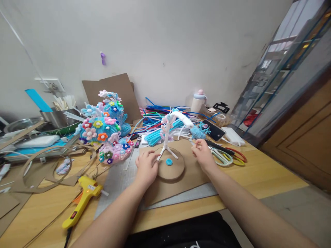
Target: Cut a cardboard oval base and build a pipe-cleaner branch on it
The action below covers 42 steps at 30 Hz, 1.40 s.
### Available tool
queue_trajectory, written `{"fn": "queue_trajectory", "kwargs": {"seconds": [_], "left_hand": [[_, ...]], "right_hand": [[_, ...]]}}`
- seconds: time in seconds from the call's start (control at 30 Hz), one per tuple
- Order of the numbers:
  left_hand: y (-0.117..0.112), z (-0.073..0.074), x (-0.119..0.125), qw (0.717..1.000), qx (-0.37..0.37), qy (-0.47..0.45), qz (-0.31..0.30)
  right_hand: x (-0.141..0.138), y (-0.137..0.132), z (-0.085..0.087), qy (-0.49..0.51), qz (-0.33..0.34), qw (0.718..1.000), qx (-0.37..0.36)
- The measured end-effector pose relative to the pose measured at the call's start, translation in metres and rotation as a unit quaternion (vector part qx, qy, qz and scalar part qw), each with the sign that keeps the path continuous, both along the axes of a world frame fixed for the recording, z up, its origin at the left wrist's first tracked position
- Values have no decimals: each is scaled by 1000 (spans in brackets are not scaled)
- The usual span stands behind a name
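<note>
A small white pipe-cleaner tree [169, 132] stands on a round cardboard disc [175, 170], its arched branch ending in a light blue tuft [198, 132]. A blue button-like piece [169, 162] lies on the disc. My left hand [146, 167] rests at the disc's left edge, fingers curled against the tree's white base. My right hand [203, 153] is to the right of the tree, fingers pinched just below the blue tuft on something I cannot make out.
A finished blue flower-covered pipe-cleaner piece [104, 127] stands left. A yellow glue gun [82, 199] lies near the front. Scissors [226, 156] lie right of my hand. Loose pipe cleaners [155, 119], cardboard scraps [38, 168], a phone [213, 129] and a bottle [198, 101] crowd the back.
</note>
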<state>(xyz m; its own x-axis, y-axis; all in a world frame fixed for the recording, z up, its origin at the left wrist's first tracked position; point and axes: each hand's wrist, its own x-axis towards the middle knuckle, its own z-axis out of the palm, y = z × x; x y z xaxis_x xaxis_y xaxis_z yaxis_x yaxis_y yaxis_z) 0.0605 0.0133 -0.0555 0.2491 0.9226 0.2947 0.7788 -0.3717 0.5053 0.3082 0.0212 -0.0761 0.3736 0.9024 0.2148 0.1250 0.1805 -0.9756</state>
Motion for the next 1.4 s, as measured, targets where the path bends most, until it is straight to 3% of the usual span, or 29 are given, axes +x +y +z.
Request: {"fn": "queue_trajectory", "kwargs": {"seconds": [0.13, 0.27, 0.47, 0.73, 1.0, 1.2, 1.4], "left_hand": [[3, 2, -2, 999, -12, -25, 25], [3, 4, -2, 999, -26, -38, 20], [5, 2, -2, 997, -50, -48, 30], [4, 6, -2, 996, -59, -52, 34], [7, 4, -4, 997, -57, -44, 36], [11, 2, -6, 997, -49, -38, 39], [15, 0, -10, 999, -25, -25, 32]], "right_hand": [[19, 32, 16, 65, 27, 997, -33], [21, 52, 30, 128, 129, 980, -81], [20, 55, 24, 181, 194, 958, -107], [25, 58, 2, 147, 104, 980, -83], [36, 65, -10, -6, 3, 998, -64], [40, 63, -10, -156, -14, 985, -76], [45, 60, -4, -279, -38, 953, -110]]}}
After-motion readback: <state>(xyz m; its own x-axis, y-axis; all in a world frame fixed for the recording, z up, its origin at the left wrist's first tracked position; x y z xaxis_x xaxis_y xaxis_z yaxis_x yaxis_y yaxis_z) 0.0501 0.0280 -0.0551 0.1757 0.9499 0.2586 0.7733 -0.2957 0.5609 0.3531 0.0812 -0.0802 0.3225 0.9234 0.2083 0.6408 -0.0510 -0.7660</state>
